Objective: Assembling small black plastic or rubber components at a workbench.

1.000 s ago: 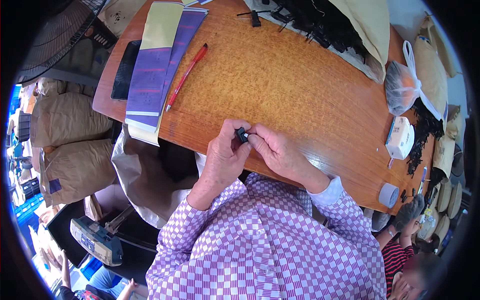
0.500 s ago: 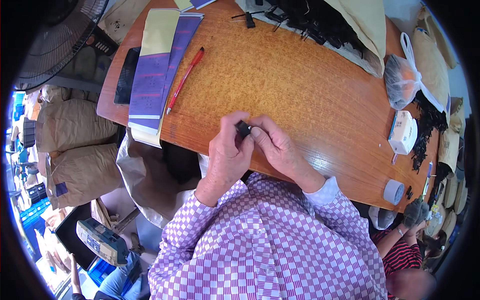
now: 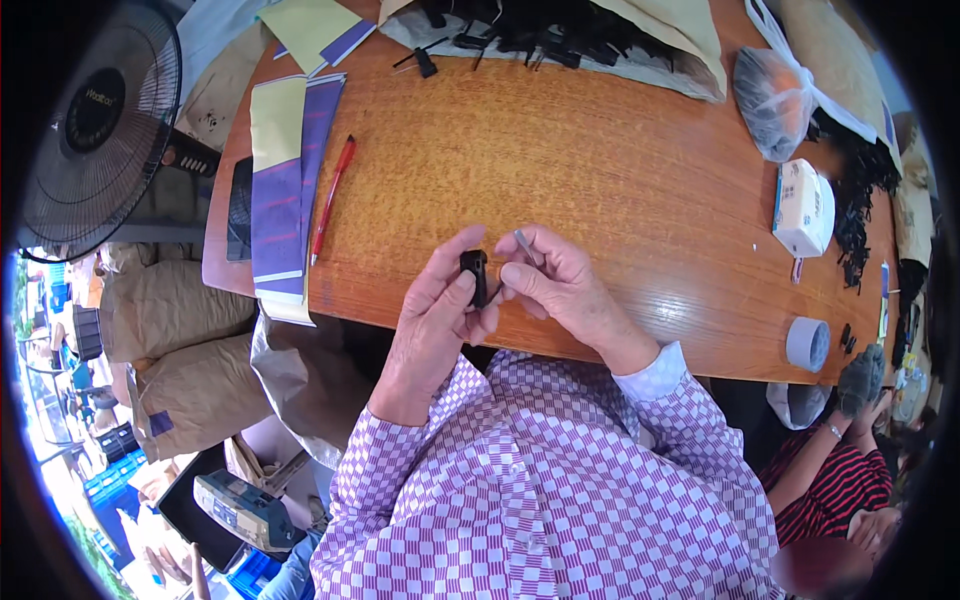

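Near the table's front edge, my left hand (image 3: 432, 308) pinches a small black plastic part (image 3: 474, 268) between thumb and fingers, its slotted side turned up. Just to the right, my right hand (image 3: 565, 288) is closed on a thin, flat grey strip, like a small blade (image 3: 524, 246), whose end sticks up past the fingers. The two hands are a little apart. At the back of the table, many similar black parts with thin stems (image 3: 540, 38) spill from a paper sack (image 3: 690, 50); one black part (image 3: 426, 64) lies loose in front of them.
Purple and yellow forms (image 3: 278, 215) and a red pen (image 3: 333, 200) lie left on the wooden table (image 3: 560, 150). Right are a tissue pack (image 3: 803, 210), a tape roll (image 3: 808, 344) and a plastic bag (image 3: 775, 100). A fan (image 3: 95, 110) stands left; another person's gloved hand (image 3: 860, 380) shows right.
My hands have moved slightly apart. The black part has turned in my left hand, and the grey strip now shows in my right. The whole view has shifted and tilted a little.
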The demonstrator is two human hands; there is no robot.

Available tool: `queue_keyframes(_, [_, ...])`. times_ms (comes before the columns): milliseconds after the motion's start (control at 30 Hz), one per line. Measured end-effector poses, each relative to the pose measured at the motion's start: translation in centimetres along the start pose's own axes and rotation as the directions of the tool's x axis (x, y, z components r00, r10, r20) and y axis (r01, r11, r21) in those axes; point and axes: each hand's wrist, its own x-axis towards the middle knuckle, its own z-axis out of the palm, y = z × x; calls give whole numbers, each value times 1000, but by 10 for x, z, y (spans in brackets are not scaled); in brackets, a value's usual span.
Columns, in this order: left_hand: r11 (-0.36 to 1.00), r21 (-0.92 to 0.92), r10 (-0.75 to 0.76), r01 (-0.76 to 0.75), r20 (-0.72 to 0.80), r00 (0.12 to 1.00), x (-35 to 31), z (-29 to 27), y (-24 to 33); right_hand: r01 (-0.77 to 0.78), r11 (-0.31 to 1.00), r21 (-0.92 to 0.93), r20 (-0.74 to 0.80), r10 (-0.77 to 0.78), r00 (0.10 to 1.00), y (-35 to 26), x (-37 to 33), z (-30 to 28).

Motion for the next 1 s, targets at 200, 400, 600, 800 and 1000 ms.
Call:
queue_keyframes(200, [997, -49, -50, 63, 225, 973, 2, 2, -7, -53, 998, 45, 142, 46, 989, -15, -7, -4])
queue_keyframes(400, [877, 460, 73, -139, 159, 985, -2, 9, -11, 71, 991, -115, 44, -66, 997, 13, -9, -14])
queue_keyframes(600, [676, 662, 342, -324, 108, 934, -2, 0, -20, 42, 996, -78, -87, -49, 995, 4, -13, 18])
queue_keyframes(800, [755, 554, 431, -351, -15, 902, 1, -6, -17, -83, 996, -28, -76, 81, 994, 5, -7, 40])
queue_keyframes(1000, [703, 622, 478, -344, -56, 876, 2, -13, -14, -68, 995, -79, -120, 59, 991, 10, 5, 53])
